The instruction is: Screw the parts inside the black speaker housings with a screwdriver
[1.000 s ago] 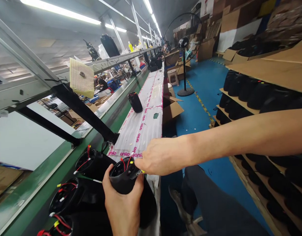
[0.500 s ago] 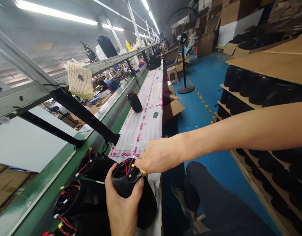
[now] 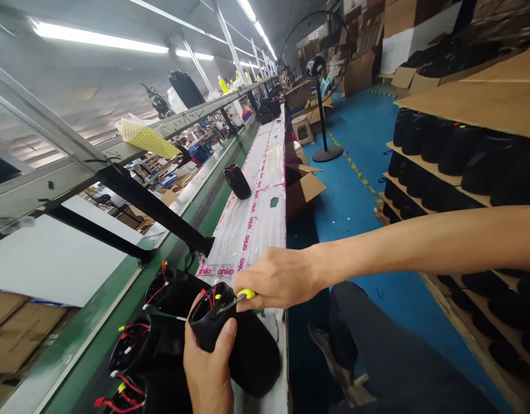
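Note:
My left hand [image 3: 209, 362] is wrapped round the open end of a black cylindrical housing [image 3: 254, 351], thumb on its near side. The housing lies tilted, its mouth towards me, with red wires and a yellow connector showing inside. My right hand [image 3: 275, 279] is closed on a yellow-handled tool [image 3: 246, 294] with a thin metal shaft. That shaft reaches to the rim of the housing; its tip is hard to make out. Left of my left hand lie several similar black housings [image 3: 161, 345], with red wires [image 3: 133, 391] and small connectors sticking out of their open ends.
Another black housing [image 3: 237, 181] stands farther along the white-covered bench [image 3: 230, 241]. A black post [image 3: 156, 207] slants up from the bench to a shelf rail. To the right are a cardboard box [image 3: 305, 190], a standing fan [image 3: 323, 115] and racks of black housings [image 3: 441, 144].
The housing has been tipped and turned a little in my left hand. My right hand has shifted slightly, and the tool's metal shaft now shows at the rim. The yellow sheet on the rail has swung up.

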The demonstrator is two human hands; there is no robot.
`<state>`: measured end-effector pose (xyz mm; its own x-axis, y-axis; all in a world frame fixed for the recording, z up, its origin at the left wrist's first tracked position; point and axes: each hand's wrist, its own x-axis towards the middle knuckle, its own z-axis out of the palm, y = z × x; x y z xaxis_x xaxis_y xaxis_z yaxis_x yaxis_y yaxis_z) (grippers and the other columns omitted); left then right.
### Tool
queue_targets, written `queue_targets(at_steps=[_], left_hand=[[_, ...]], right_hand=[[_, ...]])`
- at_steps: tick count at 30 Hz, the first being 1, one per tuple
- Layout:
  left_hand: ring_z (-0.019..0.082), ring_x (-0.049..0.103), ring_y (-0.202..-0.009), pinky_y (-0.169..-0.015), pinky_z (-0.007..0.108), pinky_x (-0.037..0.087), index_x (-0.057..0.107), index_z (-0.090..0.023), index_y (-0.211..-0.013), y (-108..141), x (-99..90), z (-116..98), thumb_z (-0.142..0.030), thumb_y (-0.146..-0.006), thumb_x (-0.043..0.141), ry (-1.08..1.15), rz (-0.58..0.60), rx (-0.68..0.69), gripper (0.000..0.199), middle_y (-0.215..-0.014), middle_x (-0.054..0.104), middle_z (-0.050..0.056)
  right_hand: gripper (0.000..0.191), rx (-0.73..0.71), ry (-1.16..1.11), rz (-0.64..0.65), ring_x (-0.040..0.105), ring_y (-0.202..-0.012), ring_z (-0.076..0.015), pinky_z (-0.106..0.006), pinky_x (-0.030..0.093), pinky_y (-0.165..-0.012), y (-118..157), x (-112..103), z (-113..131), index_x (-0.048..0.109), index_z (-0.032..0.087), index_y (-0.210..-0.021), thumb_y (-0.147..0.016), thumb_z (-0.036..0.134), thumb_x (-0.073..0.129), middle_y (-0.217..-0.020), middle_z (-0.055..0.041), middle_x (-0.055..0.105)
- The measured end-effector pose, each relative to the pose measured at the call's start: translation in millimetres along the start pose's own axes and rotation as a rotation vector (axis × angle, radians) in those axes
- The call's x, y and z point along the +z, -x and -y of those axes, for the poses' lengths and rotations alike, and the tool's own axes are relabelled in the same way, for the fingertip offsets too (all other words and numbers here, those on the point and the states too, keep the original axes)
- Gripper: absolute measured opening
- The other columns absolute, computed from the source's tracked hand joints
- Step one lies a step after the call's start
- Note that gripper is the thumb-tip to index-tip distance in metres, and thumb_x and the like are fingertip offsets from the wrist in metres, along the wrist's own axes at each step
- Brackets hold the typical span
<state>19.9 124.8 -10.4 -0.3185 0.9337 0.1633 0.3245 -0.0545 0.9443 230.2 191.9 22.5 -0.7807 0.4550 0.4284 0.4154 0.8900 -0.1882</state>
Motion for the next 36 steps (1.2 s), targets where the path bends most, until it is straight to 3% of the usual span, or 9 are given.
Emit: queue_targets(at_steps=[3,6,11,17,29,36], left_hand=[[0.034,0.06,-0.121,-0.112,0.055,0.039,0.054,-0.025,-0.141,2.8,0.6,-2.9,-0.053,-0.069,0.081,-0.042,-0.008,0.007,0.082,-0.128,0.066,0.01],[0.033,0.06,-0.121,-0.112,0.055,0.039,0.054,-0.026,-0.141,6.3,3.7,-9.4,-0.053,-0.068,0.082,-0.062,-0.061,-0.007,0.082,-0.128,0.066,0.009],[0.032,0.061,-0.118,-0.111,0.056,0.038,0.056,-0.025,-0.136,11.5,8.3,-20.2,-0.048,-0.067,0.083,-0.055,-0.101,-0.029,0.078,-0.123,0.068,0.01],[0.031,0.061,-0.116,-0.108,0.055,0.041,0.056,-0.026,-0.134,8.7,8.4,-14.1,-0.048,-0.067,0.083,-0.013,-0.071,0.003,0.076,-0.125,0.067,0.009],[0.032,0.06,-0.117,-0.108,0.053,0.04,0.058,-0.027,-0.131,6.1,6.7,-9.0,-0.048,-0.069,0.081,-0.02,-0.032,0.042,0.069,-0.125,0.066,0.008],[0.033,0.058,-0.12,-0.107,0.054,0.039,0.057,-0.025,-0.131,7.9,8.6,-12.7,-0.048,-0.069,0.081,-0.053,-0.02,0.066,0.071,-0.127,0.065,0.009]], right_hand=[[0.028,0.076,0.001,0.029,0.065,-0.073,-0.0199,-0.032,0.028,-0.055,4.4,-8.1,6.0,0.047,0.014,-0.123,-0.102,0.033,0.047,-0.091,-0.0049,0.071],[0.019,0.039,0.016,0.106,0.063,-0.074,-0.0181,-0.032,0.029,-0.055,8.0,-16.0,8.4,0.049,0.014,-0.116,-0.101,0.026,0.047,-0.094,-0.0057,0.069],[0.019,-0.024,0.167,0.134,0.059,-0.071,-0.0141,-0.031,0.021,-0.051,9.7,-21.2,8.2,0.055,0.017,-0.11,-0.105,0.032,0.046,-0.097,-0.0045,0.066],[0.023,-0.042,0.327,0.151,0.053,-0.059,-0.0135,-0.032,0.011,-0.048,7.0,-18.3,6.4,0.053,0.019,-0.112,-0.106,0.036,0.04,-0.082,-0.002,0.064],[0.021,-0.118,0.417,0.139,0.056,-0.063,-0.015,-0.033,0.015,-0.048,5.2,-9.9,-3.1,0.053,0.019,-0.109,-0.107,0.031,0.035,-0.082,-0.002,0.063],[0.018,-0.181,0.485,0.184,0.056,-0.058,-0.016,-0.029,0.021,-0.046,5.0,-13.0,-4.8,0.051,0.018,-0.114,-0.101,0.016,0.039,-0.08,-0.0024,0.062]])
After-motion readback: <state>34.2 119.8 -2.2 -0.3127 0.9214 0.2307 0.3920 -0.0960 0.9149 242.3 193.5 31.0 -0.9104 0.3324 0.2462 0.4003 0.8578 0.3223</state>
